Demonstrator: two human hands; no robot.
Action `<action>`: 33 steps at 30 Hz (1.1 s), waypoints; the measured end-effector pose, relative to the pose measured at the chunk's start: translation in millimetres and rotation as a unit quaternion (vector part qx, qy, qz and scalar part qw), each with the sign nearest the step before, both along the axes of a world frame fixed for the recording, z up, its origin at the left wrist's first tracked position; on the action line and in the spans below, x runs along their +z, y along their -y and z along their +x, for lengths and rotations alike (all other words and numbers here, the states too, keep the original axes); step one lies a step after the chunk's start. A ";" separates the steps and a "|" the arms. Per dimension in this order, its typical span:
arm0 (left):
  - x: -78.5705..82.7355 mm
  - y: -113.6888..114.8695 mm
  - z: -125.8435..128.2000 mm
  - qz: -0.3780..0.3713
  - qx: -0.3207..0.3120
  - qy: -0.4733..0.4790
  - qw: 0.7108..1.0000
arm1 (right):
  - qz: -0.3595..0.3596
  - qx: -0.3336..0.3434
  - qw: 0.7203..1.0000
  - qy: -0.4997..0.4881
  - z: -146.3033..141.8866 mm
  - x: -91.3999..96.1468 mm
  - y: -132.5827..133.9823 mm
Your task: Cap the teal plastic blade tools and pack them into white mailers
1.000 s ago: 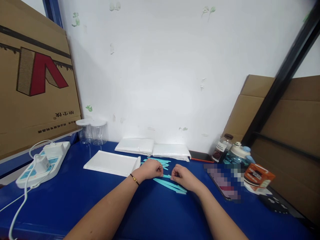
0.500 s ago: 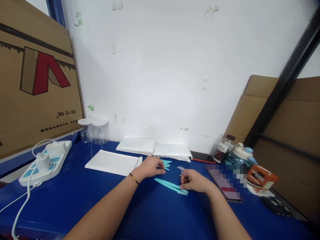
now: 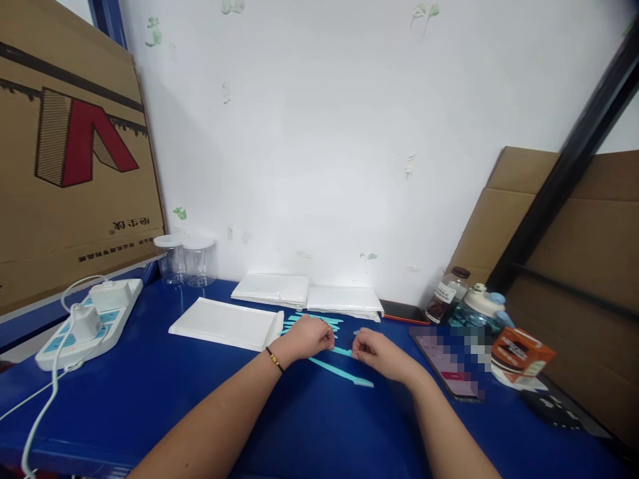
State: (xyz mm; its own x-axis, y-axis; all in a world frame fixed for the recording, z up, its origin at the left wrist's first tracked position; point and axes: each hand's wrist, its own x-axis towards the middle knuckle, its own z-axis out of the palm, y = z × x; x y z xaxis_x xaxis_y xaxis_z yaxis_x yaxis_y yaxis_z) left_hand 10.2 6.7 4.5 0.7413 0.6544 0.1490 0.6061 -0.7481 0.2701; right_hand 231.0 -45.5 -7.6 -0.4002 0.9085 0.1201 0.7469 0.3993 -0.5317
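A teal eyebrow razor (image 3: 342, 351) spans the gap between my two hands. My left hand (image 3: 310, 336) pinches its left end, and my right hand (image 3: 372, 347) closes its fingertips on the right end. Another teal razor (image 3: 339, 371) lies on the blue table just in front of them. Several more razors (image 3: 292, 322) are spread behind and beside my left hand, which partly covers them. A small translucent piece (image 3: 356, 332) shows just behind my right fingers, mostly hidden.
White packets (image 3: 272, 290) lie along the wall, with a white envelope (image 3: 219, 322) to the left. Lidded clear jars (image 3: 200, 263) and a power strip (image 3: 90, 326) stand further left. At right are phones (image 3: 404, 312), a bottle (image 3: 446, 296), a jug (image 3: 479, 309) and an orange box (image 3: 522, 356).
One of the two razors in front has been picked up and is now between both hands. My right hand moved up and left; my left hand moved slightly right and nearer.
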 end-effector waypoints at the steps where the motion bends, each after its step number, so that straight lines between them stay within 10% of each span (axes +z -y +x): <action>1: 1.0 -3.5 -3.3 0.014 0.013 0.002 1.000 | 0.011 -0.016 1.000 -0.003 4.3 -0.6 -2.1; 8: 3.4 -26.8 -32.6 0.043 0.145 0.008 0.989 | 0.048 -0.131 0.990 0.018 35.8 -9.2 -17.4; 15: -0.4 4.4 -5.5 -0.047 -0.064 0.008 0.997 | -0.057 -0.039 0.997 -0.037 26.1 5.9 2.4; 20: -10.8 9.5 7.5 -0.042 -0.093 -0.038 0.994 | -0.161 0.032 0.986 -0.023 8.4 3.3 9.3; 33: -4.1 9.2 4.2 0.002 -0.066 -0.001 0.998 | -0.010 0.007 1.000 -0.021 9.1 13.7 9.1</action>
